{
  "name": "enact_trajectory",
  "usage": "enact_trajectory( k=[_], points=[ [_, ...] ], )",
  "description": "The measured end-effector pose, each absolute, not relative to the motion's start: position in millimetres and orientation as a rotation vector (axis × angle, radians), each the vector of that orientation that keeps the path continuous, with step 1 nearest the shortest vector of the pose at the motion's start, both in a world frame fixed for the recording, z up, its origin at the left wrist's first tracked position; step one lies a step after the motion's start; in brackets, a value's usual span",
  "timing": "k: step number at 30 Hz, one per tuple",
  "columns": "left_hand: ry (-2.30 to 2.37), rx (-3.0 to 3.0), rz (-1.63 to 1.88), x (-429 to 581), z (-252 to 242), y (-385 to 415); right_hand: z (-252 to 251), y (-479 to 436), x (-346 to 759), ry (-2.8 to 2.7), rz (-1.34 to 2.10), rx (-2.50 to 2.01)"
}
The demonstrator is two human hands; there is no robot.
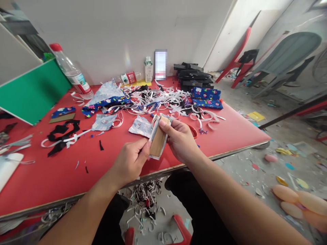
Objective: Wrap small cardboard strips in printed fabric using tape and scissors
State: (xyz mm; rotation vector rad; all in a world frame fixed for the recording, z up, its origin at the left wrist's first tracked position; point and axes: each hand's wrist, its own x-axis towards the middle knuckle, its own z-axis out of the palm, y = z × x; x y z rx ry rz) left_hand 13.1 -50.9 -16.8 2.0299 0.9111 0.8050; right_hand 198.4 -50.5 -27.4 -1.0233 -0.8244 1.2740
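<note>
Both my hands hold a small tan cardboard piece (158, 140) wrapped at its edges in pale printed fabric, just above the front edge of the red table (51, 170). My left hand (130, 161) pinches its lower left side with thumb and fingers closed. My right hand (180, 139) grips its upper right side, thumb pressed on the top. A loose pale fabric piece (140, 126) lies on the table right behind the cardboard.
White and black strip offcuts (163, 98) litter the table's middle, with blue printed fabric stacks (205, 97), a black stack (192, 76), plastic bottles (73, 73), a carton (148, 69) and a green board (33, 92). Scraps cover the floor (268, 160); chairs stand at right.
</note>
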Motion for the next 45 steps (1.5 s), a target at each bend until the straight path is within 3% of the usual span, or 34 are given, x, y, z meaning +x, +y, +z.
enact_trajectory(
  k=[10, 19, 28, 35, 45],
  points=[
    [0.790, 1.640, 0.862, 29, -31, -68, -31, -62, 171, -1.021, 0.839, -1.099],
    [0.960, 2.220, 1.000, 30, -27, -55, -33, -50, 167, -1.085, 0.813, -1.203],
    [1.029, 1.770, 1.342, 35, -23, -42, -25, -48, 156, -1.385, 0.699, -1.188],
    [1.010, 1.467, 1.418, 23, -23, -34, -26, -52, 172, -1.423, 0.888, -1.099],
    [0.957, 1.179, 1.117, 19, -9, -37, -10, -66, 196, -1.799, 0.223, -1.191]
  ],
)
